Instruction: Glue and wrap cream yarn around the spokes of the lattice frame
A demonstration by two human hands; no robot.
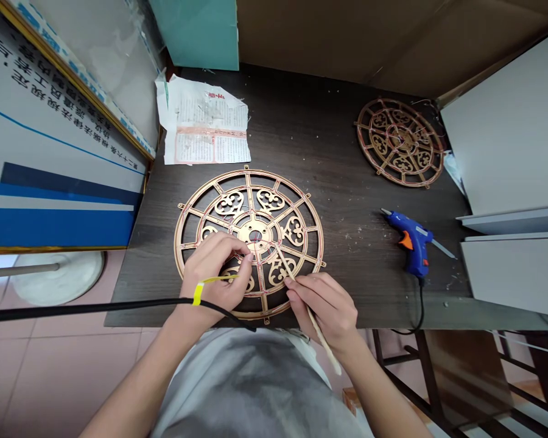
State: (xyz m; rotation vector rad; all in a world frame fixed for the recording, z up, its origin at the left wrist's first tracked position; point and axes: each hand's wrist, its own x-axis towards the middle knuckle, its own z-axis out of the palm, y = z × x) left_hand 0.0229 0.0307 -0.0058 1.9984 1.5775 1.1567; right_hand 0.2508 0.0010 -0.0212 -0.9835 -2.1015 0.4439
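A round gold openwork panel (287, 208) with spokes and scroll ornaments lies on the dark table in front of me. Thin reddish wire runs along its rings and spokes. My right hand (325, 304) grips a slim wooden stick (317, 331), its tip touching the panel near the central hub. My left hand (217, 271) rests over the panel's left front part, thumb and forefinger brought together beside the hub. Whatever lies between those fingertips is too fine to make out. A black cable (95, 308) with a yellow tag passes across the left wrist.
A second round gold panel (400, 139) lies at the back right. Nearer stands a blue glue gun (411, 237) with its cord over the table's front edge. A torn printed paper sheet (210, 118) lies at the back left. Boards and cardboard (347, 42) wall the table.
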